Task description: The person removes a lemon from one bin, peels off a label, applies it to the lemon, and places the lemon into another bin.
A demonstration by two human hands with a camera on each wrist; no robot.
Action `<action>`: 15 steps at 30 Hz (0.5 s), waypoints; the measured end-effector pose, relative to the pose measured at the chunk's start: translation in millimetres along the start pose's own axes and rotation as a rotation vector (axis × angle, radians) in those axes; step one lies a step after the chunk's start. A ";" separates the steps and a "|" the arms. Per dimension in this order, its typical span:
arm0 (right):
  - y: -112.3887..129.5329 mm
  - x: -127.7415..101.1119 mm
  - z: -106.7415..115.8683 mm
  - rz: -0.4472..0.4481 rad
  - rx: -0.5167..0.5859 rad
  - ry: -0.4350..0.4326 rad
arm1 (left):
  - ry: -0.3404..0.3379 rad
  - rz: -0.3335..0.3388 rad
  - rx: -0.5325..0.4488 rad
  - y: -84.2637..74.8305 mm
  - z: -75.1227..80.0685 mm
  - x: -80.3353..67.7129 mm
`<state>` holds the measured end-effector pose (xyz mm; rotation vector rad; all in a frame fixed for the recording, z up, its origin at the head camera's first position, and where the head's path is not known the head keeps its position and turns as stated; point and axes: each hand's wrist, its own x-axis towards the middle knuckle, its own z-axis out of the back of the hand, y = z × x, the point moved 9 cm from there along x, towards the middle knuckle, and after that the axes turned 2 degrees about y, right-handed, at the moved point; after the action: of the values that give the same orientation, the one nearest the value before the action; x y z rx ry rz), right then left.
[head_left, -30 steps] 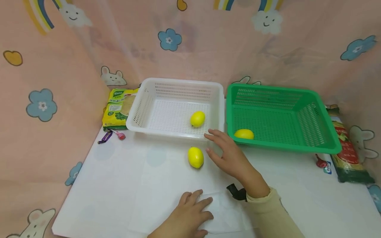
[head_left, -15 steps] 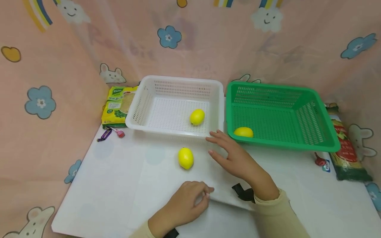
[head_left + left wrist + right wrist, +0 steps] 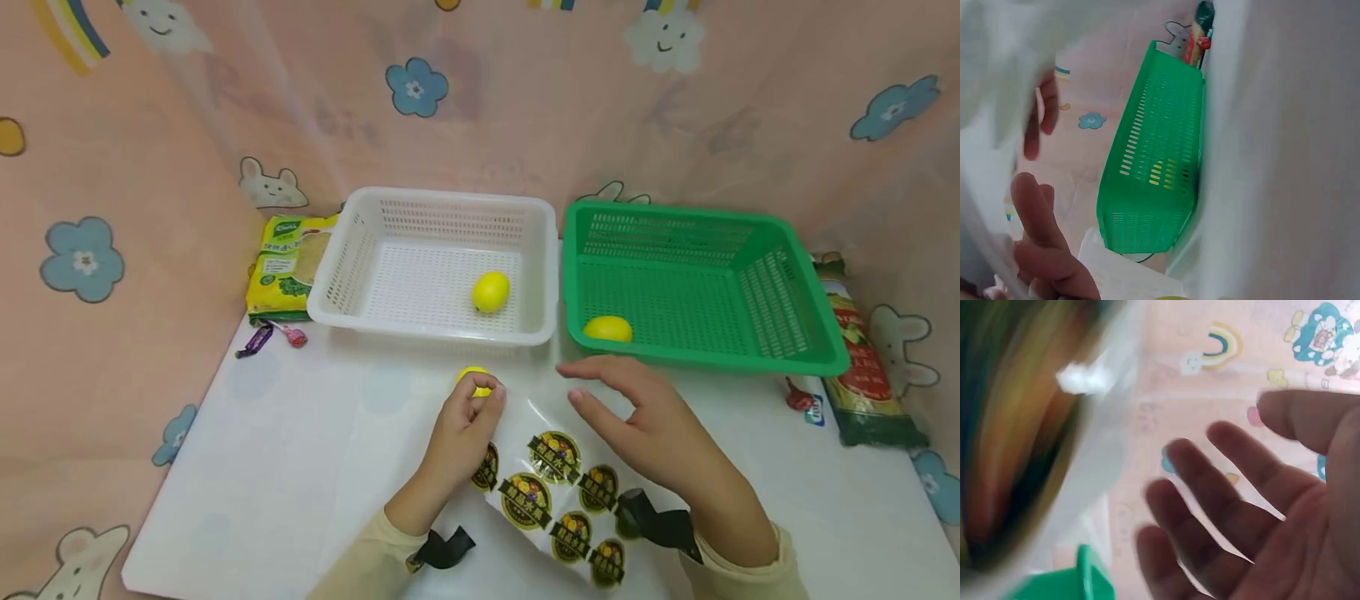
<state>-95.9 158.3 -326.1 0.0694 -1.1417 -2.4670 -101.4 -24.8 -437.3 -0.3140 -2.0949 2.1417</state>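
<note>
A: What fills the frame, starting with the biggest things?

B: A white table (image 3: 285, 467) spans the lower frame. On it at upper center sits a white basket (image 3: 360, 250) holding one lemon (image 3: 491, 292). At upper right, just beside it, a green basket (image 3: 795, 333) holds another lemon (image 3: 607, 328). A clear sheet of round fruit stickers (image 3: 555, 492) lies at lower center.

A: And the hands?

B: The left hand (image 3: 463, 425) curls its fingertips round a third lemon (image 3: 474, 377) on the table at center, just below the white basket. The right hand (image 3: 645, 425) hovers above the sheet, fingers relaxed and spread, holding nothing.

A: Which step does this look like?

B: Likely steadying the lemon for a sticker; next the right hand would need to peel one off the sheet.

A: How does the lemon lie?

B: Mostly hidden by fingers; its long axis cannot be told.
</note>
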 end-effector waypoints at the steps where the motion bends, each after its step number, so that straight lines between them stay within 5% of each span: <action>1: -3.1 -1.8 -6.7 -0.018 0.019 0.046 | -0.003 0.012 -0.010 -0.2 0.1 1.9; 4: -9.1 -5.4 -26.3 -0.029 0.047 0.130 | 0.009 0.063 -0.032 -0.4 -2.0 5.4; 10: -13.1 -4.5 -37.1 0.015 0.015 0.011 | 0.096 0.154 -0.155 0.9 -14.6 13.0; 15: -38.1 -7.5 -36.2 -0.186 0.104 -0.033 | 0.139 0.158 -0.336 2.1 -20.6 13.0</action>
<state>-94.6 157.2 -379.2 0.1733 -1.3319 -2.5764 -109.0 -1.7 -440.5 -0.6629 -2.4115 1.7713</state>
